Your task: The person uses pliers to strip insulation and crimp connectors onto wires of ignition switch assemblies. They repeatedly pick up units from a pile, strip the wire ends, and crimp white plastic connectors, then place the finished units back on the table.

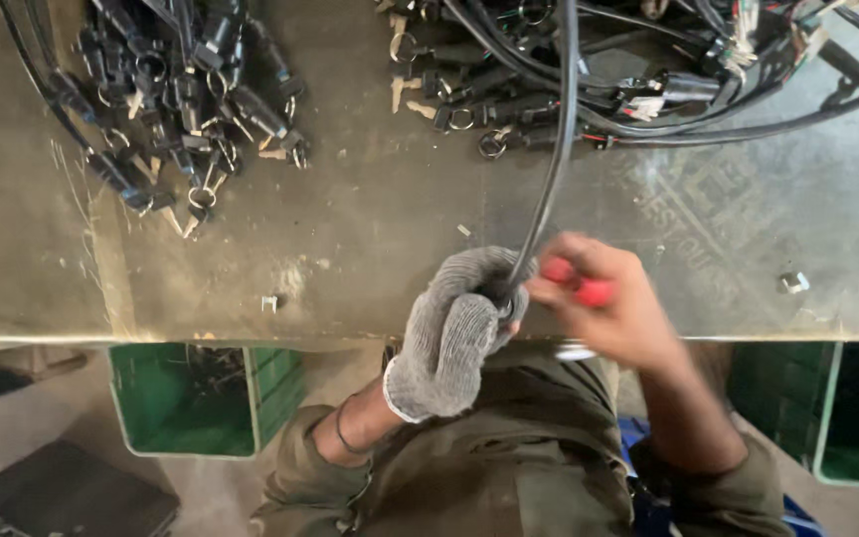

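My left hand [454,333], in a grey knit glove, is closed around the near end of a black cable [555,149] that runs up the bench to a tangle of harness wires [668,80]. My bare right hand [603,303] grips a red-handled tool [579,283] right next to the glove, its tip hidden at the cable end. Both hands sit at the near edge of the worn metal bench [370,219]. The right hand is blurred.
A heap of black key-and-lock parts [181,99] lies at the far left of the bench, more keys [449,99] at top centre. A small nut [792,282] rests at right. Green bins [201,398] [827,413] stand below the bench edge.
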